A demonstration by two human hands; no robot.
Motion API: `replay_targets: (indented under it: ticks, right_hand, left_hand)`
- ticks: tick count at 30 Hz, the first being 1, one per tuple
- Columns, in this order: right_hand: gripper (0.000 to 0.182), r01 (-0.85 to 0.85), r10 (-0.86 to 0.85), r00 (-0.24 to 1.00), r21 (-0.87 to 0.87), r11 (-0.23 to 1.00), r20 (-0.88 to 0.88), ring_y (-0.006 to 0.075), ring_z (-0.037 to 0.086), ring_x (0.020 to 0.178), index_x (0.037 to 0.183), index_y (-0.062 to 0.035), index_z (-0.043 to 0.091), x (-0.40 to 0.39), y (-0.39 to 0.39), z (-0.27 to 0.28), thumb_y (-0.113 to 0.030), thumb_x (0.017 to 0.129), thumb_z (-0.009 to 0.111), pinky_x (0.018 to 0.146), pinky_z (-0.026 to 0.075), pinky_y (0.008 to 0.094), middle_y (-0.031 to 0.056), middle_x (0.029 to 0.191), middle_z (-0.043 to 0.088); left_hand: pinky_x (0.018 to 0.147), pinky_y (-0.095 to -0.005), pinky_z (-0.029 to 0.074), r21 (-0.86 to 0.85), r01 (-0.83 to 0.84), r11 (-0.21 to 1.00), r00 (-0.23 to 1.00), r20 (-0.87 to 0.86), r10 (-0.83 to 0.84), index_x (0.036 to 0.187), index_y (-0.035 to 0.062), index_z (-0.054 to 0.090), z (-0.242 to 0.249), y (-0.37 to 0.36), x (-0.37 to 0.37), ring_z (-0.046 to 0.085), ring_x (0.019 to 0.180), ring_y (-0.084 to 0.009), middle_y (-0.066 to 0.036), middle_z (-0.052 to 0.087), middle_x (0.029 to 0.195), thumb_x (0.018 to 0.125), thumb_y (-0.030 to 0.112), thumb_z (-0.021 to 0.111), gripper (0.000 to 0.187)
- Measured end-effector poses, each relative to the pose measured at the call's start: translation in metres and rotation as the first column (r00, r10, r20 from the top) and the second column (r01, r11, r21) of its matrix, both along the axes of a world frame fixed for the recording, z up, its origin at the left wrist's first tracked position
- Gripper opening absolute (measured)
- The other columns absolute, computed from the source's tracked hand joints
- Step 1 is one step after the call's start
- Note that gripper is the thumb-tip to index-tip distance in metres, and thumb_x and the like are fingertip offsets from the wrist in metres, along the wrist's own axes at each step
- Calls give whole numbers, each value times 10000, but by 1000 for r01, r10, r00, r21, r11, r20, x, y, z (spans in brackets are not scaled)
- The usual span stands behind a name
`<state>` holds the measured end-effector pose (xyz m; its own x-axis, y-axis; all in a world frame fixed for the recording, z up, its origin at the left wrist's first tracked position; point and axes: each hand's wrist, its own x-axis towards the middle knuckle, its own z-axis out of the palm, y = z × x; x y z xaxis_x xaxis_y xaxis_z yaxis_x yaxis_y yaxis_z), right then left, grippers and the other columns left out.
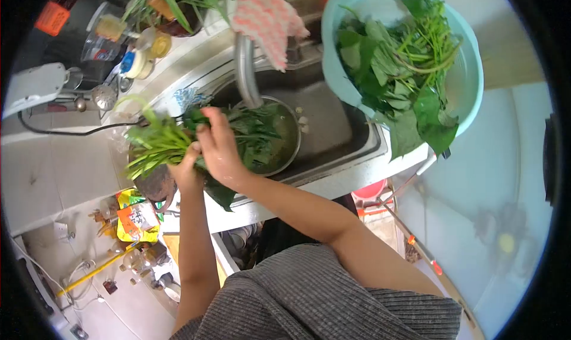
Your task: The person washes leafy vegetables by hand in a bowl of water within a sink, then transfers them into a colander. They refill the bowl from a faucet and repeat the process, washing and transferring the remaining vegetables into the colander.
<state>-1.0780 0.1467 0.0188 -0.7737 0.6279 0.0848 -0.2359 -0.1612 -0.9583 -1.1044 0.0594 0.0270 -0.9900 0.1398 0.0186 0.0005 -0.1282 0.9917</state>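
Note:
A bunch of leafy greens (156, 145), its pale stems pointing left, is held over the left edge of the sink. My left hand (188, 166) is wrapped round the stems from below. My right hand (222, 151) is closed on the leafy part, just right of the left hand. Dark leaves (253, 129) spread to the right, over a round metal basin (290, 144) holding water in the sink. One large leaf (220, 194) hangs below my wrists at the counter edge.
A light blue basin (473, 72) full of leafy greens stands at the upper right. The faucet (245, 72) reaches over the sink (333, 126), with a pink-and-white cloth (264, 19) behind it. Jars (138, 63) and a potted plant (178, 4) stand at the upper left.

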Motion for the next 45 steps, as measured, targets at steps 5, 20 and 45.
replay_targets:
  ticks: [5,20,45]
  right_hand:
    - [176,7,-6,992,2,1000,-124,312,359,1165,932,-24,556,-11,-15,-10,20,762,538,912,358,371,136,1195,434]
    - [311,-632,616,761,-21,774,-204,144,508,1049,1040,-53,565,-13,49,-34,-84,751,675,869,404,258,92,1109,554]
    - [226,-81,1,916,182,980,402,254,589,845,986,-30,578,34,89,-116,29,771,538,757,439,359,127,907,622]
  left_hand:
    - [1022,-382,344,50,191,980,981,24,-193,1320,-6,321,10,-10,-2,445,1179,-246,-143,437,1287,644,104,715,790]
    - [924,-360,410,-94,90,991,996,-1,-91,1141,8,468,5,-36,-15,524,1003,-226,-104,543,1030,655,76,682,535]
    - [899,-347,416,-49,-112,992,993,-28,111,1160,21,479,-5,-43,-34,546,953,-200,-93,581,1016,652,69,722,565]
